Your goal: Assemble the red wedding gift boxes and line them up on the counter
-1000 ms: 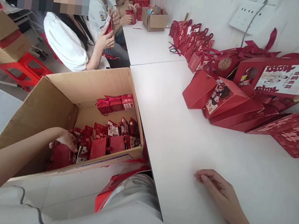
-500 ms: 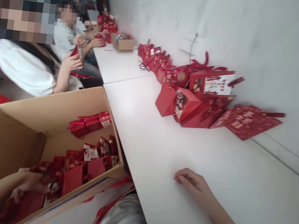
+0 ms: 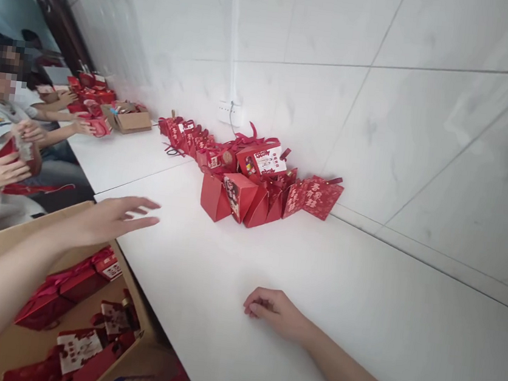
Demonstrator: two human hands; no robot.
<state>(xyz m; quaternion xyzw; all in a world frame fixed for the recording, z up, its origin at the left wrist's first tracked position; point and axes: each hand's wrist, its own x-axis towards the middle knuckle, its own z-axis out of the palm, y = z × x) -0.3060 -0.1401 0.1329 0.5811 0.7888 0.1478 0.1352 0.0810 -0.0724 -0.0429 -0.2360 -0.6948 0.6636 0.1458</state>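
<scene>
My left hand point(image 3: 111, 218) is stretched over the edge of the cardboard carton, fingers apart, with nothing in it. It points toward the red gift boxes point(image 3: 239, 198) that stand in a cluster on the white table, but is apart from them. My right hand point(image 3: 270, 307) rests on the table with its fingers curled in; whether anything lies inside the curl is hidden. Below my left arm, the carton point(image 3: 127, 367) holds several red gift boxes point(image 3: 85, 278) with ribbons and white printed labels. My forearm hides part of them.
A tiled wall point(image 3: 317, 118) with a socket point(image 3: 229, 113) runs behind the table point(image 3: 358, 324). A small open cardboard box point(image 3: 134, 120) stands farther along. At the left, co-workers' hands point(image 3: 2, 171) hold red boxes above and beside the table.
My left hand has come up out of the carton and moved over toward the table, empty. The view has swung to the right. My right hand keeps its curled pose on the table.
</scene>
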